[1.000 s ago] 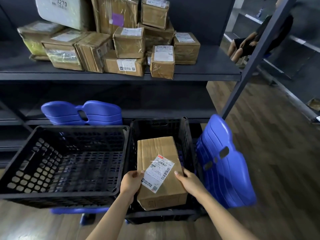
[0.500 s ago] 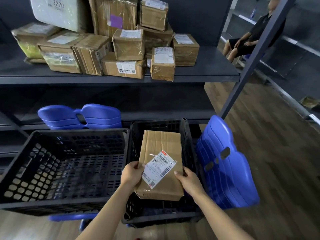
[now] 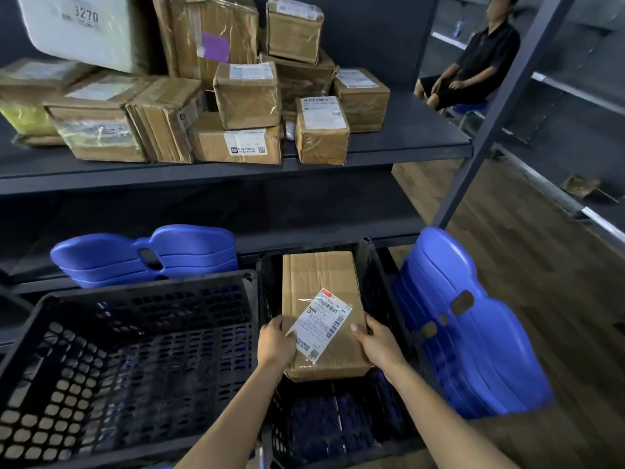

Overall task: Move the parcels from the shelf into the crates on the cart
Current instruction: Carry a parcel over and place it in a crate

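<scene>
A long brown cardboard parcel (image 3: 319, 292) with a white shipping label lies inside the right black crate (image 3: 382, 292), its far end toward the shelf. My left hand (image 3: 275, 343) grips its near left edge and my right hand (image 3: 375, 343) grips its near right edge. The left black crate (image 3: 142, 292) beside it holds nothing. On the dark shelf (image 3: 406, 147) above, several taped brown parcels (image 3: 248, 96) are stacked, with a white foam box (image 3: 81, 28) at the top left.
Blue plastic cart panels stand behind the left crate (image 3: 148, 252) and to the right of the right crate (image 3: 466, 326). A slanted shelf post (image 3: 500, 110) rises at right. A person (image 3: 473, 66) sits beyond it. Wooden floor (image 3: 558, 265) stretches to the right.
Both hands have pushed the parcel away from me, deeper into the right crate, and lower. The view has tilted slightly.
</scene>
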Available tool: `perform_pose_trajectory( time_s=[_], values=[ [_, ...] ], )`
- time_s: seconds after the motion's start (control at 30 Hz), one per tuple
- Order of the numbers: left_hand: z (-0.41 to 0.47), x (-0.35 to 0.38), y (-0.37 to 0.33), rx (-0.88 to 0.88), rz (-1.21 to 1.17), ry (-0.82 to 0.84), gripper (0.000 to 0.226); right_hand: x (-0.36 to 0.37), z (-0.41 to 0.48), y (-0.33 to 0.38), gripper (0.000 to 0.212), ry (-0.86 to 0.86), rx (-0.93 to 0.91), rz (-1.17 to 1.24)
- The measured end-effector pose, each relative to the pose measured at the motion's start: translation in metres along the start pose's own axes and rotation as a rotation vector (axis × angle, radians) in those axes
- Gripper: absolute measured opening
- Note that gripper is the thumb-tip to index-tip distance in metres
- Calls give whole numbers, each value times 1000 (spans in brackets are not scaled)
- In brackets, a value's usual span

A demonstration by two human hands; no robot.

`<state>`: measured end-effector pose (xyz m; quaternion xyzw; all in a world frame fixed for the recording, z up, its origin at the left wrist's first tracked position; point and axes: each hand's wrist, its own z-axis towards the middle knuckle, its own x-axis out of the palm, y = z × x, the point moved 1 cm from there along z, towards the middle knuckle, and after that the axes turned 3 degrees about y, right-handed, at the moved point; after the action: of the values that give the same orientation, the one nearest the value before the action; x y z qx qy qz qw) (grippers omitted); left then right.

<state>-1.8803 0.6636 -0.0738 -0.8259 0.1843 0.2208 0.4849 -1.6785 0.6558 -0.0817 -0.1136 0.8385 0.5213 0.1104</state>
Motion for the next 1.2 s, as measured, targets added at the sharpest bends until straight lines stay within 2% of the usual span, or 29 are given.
perform_pose_trajectory(
  time_s=[0.1,0.2,0.3,0.43,0.57,0.73,0.93,1.0,1.2],
  values=[
    [11,16,8,-5,8,6,23,3,21,-10,39,31,8,-51],
    [23,32,18,-35,-14,-28,14,9,45,-25,43,58,11,-108],
    [38,47,31,-80,-12,-46,21,17,70,-43,41,77,3,-126],
    [59,66,53,-108,-35,-94,45,33,100,-69,41,104,4,-153],
    [77,84,67,-179,-105,-97,35,48,122,-91,37,100,-14,-162],
    [87,98,76,-185,-35,-153,28,59,139,-110,40,132,7,-158],
    [101,106,85,-206,213,-140,43,66,155,-121,38,140,-32,-202],
    [106,110,87,-201,259,-129,42,67,160,-122,38,138,-35,-211],
    [121,122,104,-185,224,-92,47,69,172,-129,38,126,-38,-198]
  ],
)
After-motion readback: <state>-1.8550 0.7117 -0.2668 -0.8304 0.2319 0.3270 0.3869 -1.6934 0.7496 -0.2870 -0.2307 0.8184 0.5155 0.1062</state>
